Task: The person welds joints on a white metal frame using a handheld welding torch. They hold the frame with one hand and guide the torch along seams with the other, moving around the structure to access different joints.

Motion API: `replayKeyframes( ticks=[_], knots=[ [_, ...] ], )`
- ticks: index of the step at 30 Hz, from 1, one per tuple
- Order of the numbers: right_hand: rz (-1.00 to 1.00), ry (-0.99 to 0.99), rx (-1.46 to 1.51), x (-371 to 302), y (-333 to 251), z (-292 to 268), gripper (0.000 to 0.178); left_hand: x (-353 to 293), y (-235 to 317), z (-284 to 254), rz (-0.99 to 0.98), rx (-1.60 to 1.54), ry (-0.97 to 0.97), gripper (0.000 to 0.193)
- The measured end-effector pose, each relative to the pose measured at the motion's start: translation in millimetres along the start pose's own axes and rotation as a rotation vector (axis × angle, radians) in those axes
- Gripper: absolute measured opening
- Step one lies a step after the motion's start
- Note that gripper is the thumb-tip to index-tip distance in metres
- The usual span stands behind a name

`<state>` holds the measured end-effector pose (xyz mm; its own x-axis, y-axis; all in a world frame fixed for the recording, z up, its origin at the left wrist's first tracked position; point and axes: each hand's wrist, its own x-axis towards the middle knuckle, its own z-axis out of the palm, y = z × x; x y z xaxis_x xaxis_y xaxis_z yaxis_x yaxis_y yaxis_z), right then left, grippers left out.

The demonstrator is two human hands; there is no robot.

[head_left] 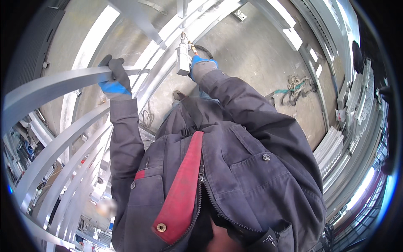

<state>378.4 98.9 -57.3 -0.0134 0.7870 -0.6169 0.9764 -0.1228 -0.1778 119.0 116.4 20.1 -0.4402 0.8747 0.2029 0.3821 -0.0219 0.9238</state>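
- The left hand (115, 82), in a grey and blue glove, is closed on a long metal bar (54, 82); the thumb and fingers bend over its upper edge.
- This bar comes from the left side of the view and goes to the middle, where its end lies near the pale beams (210, 20) of a metal frame.
- The right hand (204, 66), in a glove of the same kind, is gripping a silver metal tool (183, 59); some of its fingers are hidden behind the tool, so I cannot tell how each one is placed.
- The tool is in front of the person, just beside the pale beams; whether it touches them, I cannot tell.
- Next to the tool there is a brass-coloured fitting (193, 48), and a dark hose (208, 51) makes a curve above the right hand.
- Below the left hand's bar, several more curved bars (63, 140) stand in a row, near the left forearm.
- On the grey floor (260, 50), to the right, lies a tangle of green and brown straps (296, 90).
- The person wears a dark jacket (260, 185) with a red flap (180, 189), partly unzipped.
- At the right edge there are stacked metal profiles (357, 111).
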Motion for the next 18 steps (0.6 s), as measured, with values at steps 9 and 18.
replayKeyframes(
  ticks=[9,18],
  knots=[
    [-0.136,-0.016,-0.092,40,11,-17,0.029,1,8,8,-0.151,-0.07,0.05,0.05],
    [-0.137,-0.009,-0.09,56,24,-9,0.029,2,9,10,-0.145,0.016,0.1,0.048]
  ],
)
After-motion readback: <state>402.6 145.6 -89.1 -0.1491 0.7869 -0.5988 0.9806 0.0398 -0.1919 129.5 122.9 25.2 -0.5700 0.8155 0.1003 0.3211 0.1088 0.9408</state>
